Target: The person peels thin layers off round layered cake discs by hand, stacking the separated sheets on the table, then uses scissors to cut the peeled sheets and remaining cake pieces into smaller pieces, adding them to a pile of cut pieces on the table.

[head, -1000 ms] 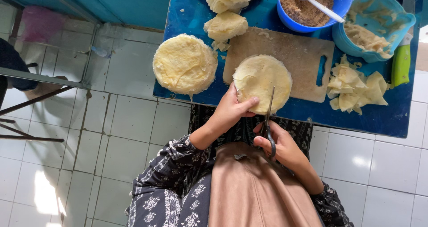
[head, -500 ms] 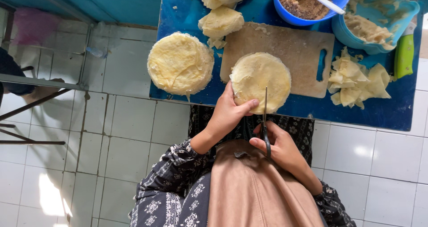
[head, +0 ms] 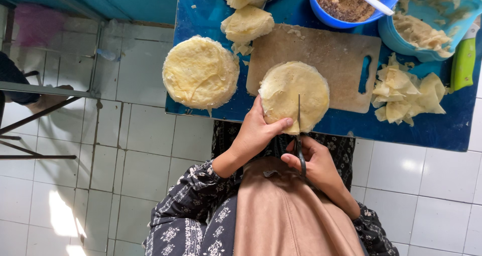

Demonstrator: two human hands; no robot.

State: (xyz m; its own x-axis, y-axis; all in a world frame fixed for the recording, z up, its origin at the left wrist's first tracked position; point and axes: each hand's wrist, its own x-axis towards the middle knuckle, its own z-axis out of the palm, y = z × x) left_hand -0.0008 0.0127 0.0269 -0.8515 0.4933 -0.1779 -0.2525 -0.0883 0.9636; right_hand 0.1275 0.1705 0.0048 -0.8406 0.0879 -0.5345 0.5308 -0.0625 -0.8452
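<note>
Pale yellow and round, the thin pancake (head: pixel 293 96) is lying on the wooden cutting board (head: pixel 331 55), its near edge overhanging the front of the blue desk (head: pixel 201 5). Your left hand (head: pixel 258 133) is pinching that near edge, thumb on top and fingers curled under. Your right hand (head: pixel 314 165) is closed around the handles of the dark scissors (head: pixel 299 135), whose blades are pointing away from you and reaching into the pancake from its near rim. A stack of uncut rounds (head: pixel 201 72) is sitting just left of the board; folded pieces (head: pixel 248 22) are lying behind it. Cut trimmings (head: pixel 406 92) are piled to the right, near a green-handled tool (head: pixel 462 60). Two blue bowls (head: pixel 346 5) are standing at the far edge, one holding brown filling and a white spoon (head: pixel 369 0).
</note>
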